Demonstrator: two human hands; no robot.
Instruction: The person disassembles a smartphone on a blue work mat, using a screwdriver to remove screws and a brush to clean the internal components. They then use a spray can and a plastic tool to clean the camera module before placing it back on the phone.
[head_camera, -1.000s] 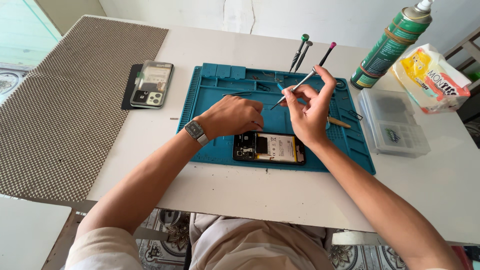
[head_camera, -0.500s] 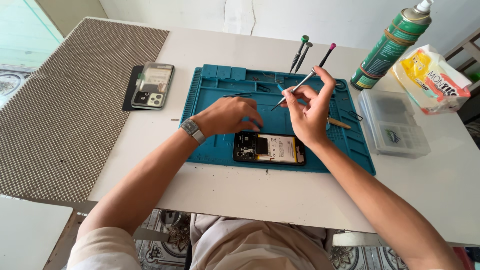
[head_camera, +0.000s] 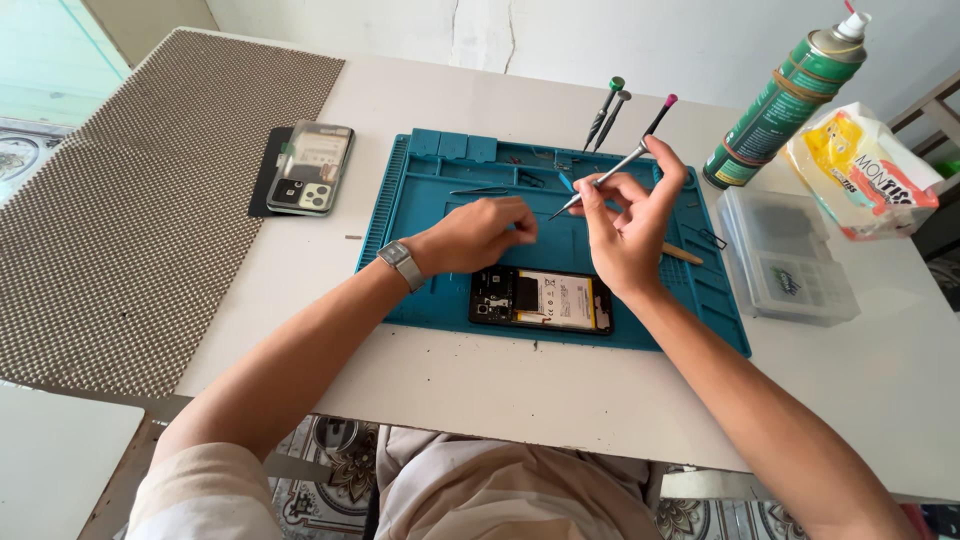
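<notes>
A white tabletop (head_camera: 480, 390) filled most of the frame, with a large brown dotted woven mat (head_camera: 150, 200) covering its left side. At the centre lay a teal silicone repair mat (head_camera: 420, 200) with small compartments along its upper edge. Toward the upper right stood a tall green spray can (head_camera: 785, 100), tilted in view, with a white and yellow soft packet (head_camera: 860, 170) to its right and a clear plastic compartment box (head_camera: 790, 255) just below the can. Left of the teal mat, a detached phone back cover (head_camera: 310, 167) rested on a dark rectangle. On the lower middle of the teal mat lay an opened black smartphone with its battery exposed (head_camera: 543, 299). The right hand (head_camera: 630, 225) hovered above the phone, its fingers pinched on a slim metal screwdriver with a pink cap (head_camera: 620, 160), which slanted from upper right down to the left. The left hand (head_camera: 480, 232), a grey wristwatch (head_camera: 403, 264) at its wrist, rested loosely curled on the mat just above the phone; whether it held anything could not be told. Two dark screwdrivers with green and grey caps (head_camera: 607, 110) lay at the mat's upper edge.
</notes>
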